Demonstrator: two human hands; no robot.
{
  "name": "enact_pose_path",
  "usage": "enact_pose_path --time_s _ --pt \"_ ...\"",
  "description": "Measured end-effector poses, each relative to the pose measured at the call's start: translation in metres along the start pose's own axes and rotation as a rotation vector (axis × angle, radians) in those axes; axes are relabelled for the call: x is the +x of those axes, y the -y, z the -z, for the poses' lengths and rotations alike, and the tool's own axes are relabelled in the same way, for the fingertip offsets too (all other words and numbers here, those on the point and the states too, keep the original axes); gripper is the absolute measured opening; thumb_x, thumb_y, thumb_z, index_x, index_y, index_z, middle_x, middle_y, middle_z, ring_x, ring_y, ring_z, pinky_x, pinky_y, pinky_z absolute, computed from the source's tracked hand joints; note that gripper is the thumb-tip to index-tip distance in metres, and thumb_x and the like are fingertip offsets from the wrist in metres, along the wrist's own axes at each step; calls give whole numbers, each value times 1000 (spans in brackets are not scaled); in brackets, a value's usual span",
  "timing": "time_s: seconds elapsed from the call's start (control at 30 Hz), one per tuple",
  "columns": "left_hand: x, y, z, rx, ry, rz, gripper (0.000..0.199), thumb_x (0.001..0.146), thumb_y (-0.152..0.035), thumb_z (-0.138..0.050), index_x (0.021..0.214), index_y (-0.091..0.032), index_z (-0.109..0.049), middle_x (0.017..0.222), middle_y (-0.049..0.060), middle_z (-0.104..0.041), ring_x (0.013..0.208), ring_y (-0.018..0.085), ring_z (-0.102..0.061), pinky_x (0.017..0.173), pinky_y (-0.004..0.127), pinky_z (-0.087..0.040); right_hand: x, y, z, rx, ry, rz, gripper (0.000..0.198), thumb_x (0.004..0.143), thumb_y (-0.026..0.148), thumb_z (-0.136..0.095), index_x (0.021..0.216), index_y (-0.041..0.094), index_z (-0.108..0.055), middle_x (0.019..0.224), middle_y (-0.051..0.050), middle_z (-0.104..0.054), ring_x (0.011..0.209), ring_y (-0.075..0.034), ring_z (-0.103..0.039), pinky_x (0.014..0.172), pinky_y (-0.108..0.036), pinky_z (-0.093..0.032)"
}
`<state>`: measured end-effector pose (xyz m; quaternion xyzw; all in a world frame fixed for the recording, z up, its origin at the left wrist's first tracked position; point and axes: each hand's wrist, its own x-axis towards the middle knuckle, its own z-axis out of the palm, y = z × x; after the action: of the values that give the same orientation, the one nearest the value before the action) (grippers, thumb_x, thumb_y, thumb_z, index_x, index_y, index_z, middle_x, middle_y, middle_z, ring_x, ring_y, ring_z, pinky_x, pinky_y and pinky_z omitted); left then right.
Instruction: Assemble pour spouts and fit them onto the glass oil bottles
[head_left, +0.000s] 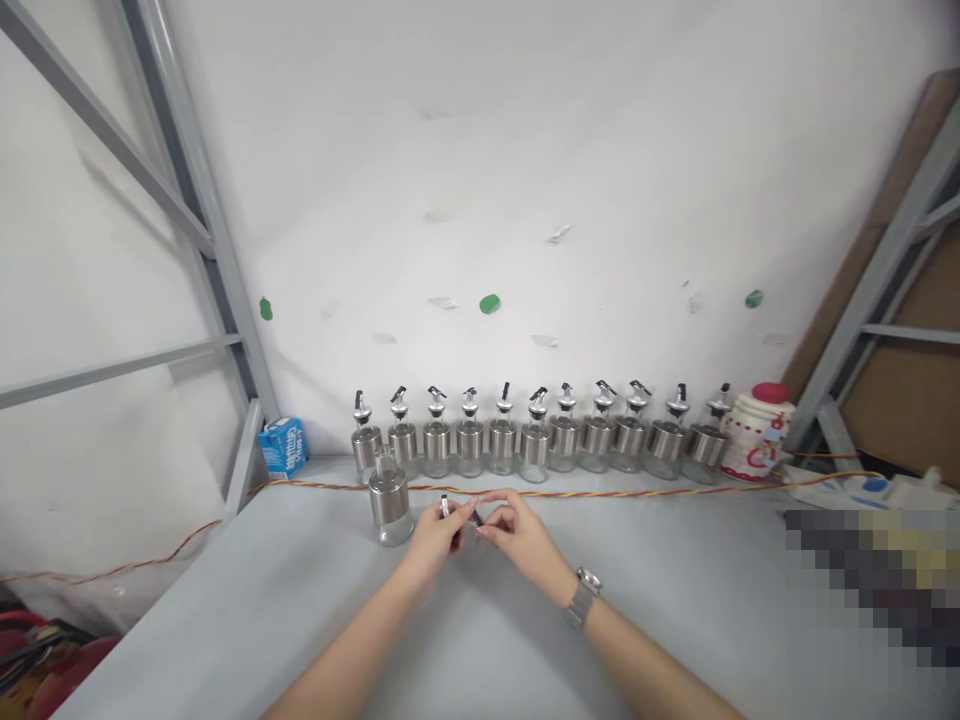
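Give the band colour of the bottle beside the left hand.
Silver band, clearest in the head view.

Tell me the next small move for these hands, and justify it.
I'd probably bring the small silver-and-black part in the left hand over to the front bottle, once the right hand is clear. That bottle stands close by without a spout, while the bottles in the row behind have silver-and-black spouts that look similar.

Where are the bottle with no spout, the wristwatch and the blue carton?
Bottle with no spout [388, 499]: head view, on its metal sleeve.
Wristwatch [582, 602]: head view, on its strap.
Blue carton [283, 449]: head view, on its printed side.
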<state>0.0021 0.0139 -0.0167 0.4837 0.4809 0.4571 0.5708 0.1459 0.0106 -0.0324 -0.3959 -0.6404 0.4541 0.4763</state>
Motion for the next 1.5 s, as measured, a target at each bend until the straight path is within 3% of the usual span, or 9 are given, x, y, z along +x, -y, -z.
enact_pose_path --time_s 0.13,0.3,0.5,0.63,0.77,0.97,1.13,1.37,1.5 --pt "-2 -1 0 61 54 -11 41 58 -52 -63 53 -14 -49 36 -6 -41 36 5 -31 40 20 -17 -2 3 1 -56 74 18 34 71 20 -56 104 19 -50 61 4 -54 61 -13 -53 61 -26 -40" --pt "-8 -4 -4 102 125 -20 40 60 -52 -61 51 -15 -46 34 -7 -37 35 5 -30 40 22 -16 0 2 3 -77 97 46 18 72 19 -54 89 18 -56 64 2 -55 63 -14 -53 63 -26 -41" --pt "-20 -15 -6 6 248 48 29 68 -43 -55 75 -16 -50 46 -8 -37 41 5 -29 42 21 -17 6 -5 8 -74 3 33 13 70 22 -55 81 17 -59 65 1 -57 62 -13 -52 61 -26 -40" --pt "-23 -15 -8 4 228 113 27 66 -37 -58 82 -18 -44 53 -8 -41 44 5 -34 45 21 -22 14 -6 14 20 -143 -22 15 63 26 -63 73 16 -59 60 2 -55 55 -12 -48 54 -24 -38" --pt "-18 -11 -7 57 142 62 35 67 -49 -54 76 -16 -45 61 -5 -46 47 5 -39 46 21 -22 16 3 22 118 -135 -56 23 61 31 -65 78 15 -61 59 1 -57 50 -10 -46 47 -23 -34" --pt "-18 -10 -7 131 294 -11 41 70 -54 -49 78 -14 -52 59 -3 -45 49 7 -41 45 21 -22 8 19 23 319 -69 -102 23 58 31 -70 73 15 -67 67 -3 -63 54 -9 -47 51 -23 -35" --pt "-25 -14 -12 105 334 -73 36 68 -49 -56 78 -15 -49 58 -7 -36 48 5 -33 45 21 -22 4 20 16 420 -71 -135 24 56 32 -72 73 15 -68 69 -4 -65 58 -12 -52 55 -25 -39" --pt "-28 -21 -14 128 322 -81 28 68 -42 -57 68 -15 -47 53 -8 -32 46 5 -28 45 22 -18 6 11 13 371 -74 -96 30 58 36 -71 79 15 -64 71 -4 -64 59 -13 -54 57 -27 -42" --pt "-27 -20 -12 190 323 -60 26 66 -40 -57 68 -15 -50 55 -6 -38 46 6 -29 45 22 -19 8 8 17 114 -53 -89 34 61 43 -68 76 15 -58 60 1 -56 52 -11 -48 50 -24 -38"
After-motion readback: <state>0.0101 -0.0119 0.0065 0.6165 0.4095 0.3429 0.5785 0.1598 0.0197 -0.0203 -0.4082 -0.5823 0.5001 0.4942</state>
